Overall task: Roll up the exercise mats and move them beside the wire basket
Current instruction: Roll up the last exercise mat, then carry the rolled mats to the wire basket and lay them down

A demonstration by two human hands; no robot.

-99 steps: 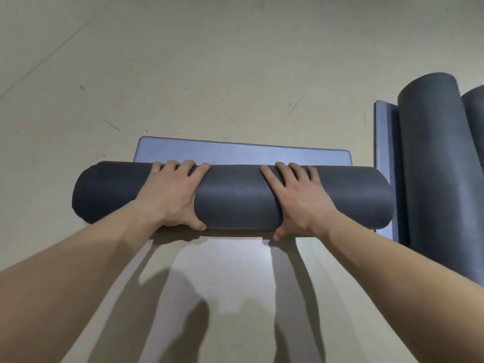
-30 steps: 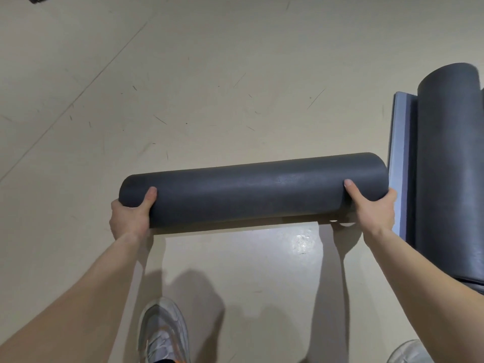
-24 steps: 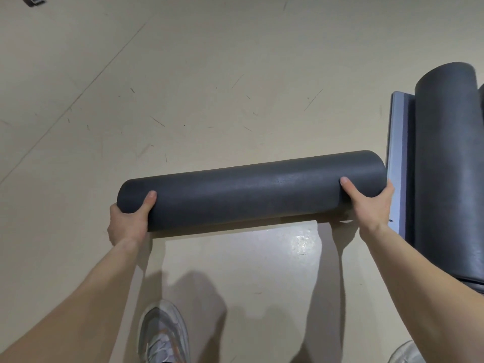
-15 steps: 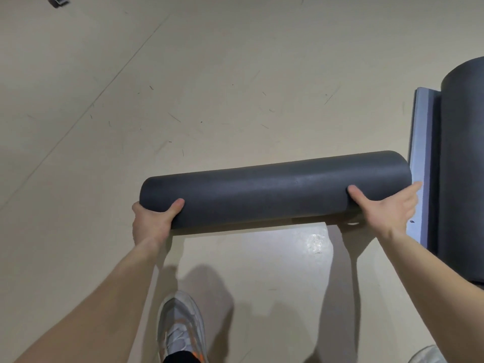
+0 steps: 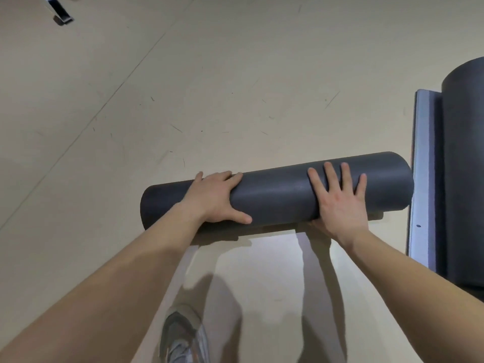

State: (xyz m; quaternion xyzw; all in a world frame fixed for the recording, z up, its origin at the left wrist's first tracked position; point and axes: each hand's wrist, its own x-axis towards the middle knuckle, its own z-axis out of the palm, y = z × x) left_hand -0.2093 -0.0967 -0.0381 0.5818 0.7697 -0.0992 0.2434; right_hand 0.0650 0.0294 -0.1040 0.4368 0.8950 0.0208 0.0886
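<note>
Far left, top corner: a small dark metal piece (image 5: 59, 12) on the scuffed beige floor (image 5: 235, 74), cut by the frame edge (cannot tell what it belongs to).

Centre: the rolled dark grey foam exercise mat (image 5: 277, 196) lies crosswise in front of me, its right end slightly farther away than its left. Shadow runs directly under its near side; whether it rests on the floor or sits just above, I cannot tell.

My left hand (image 5: 214, 199) is on the roll's left part, fingers bent over the top of the curve, thumb stretched along the near face. My right hand (image 5: 339, 203) is on the right part, palm down, four fingers straight and fanned apart, pressing flat on the foam; its thumb is hidden below.

Below, between my forearms: one grey sports shoe (image 5: 183, 336).

Right edge: a flat pale blue-grey mat strip (image 5: 424, 179), just beside the roll's right end, with a second dark grey roll (image 5: 463, 179) lying along it.
</note>
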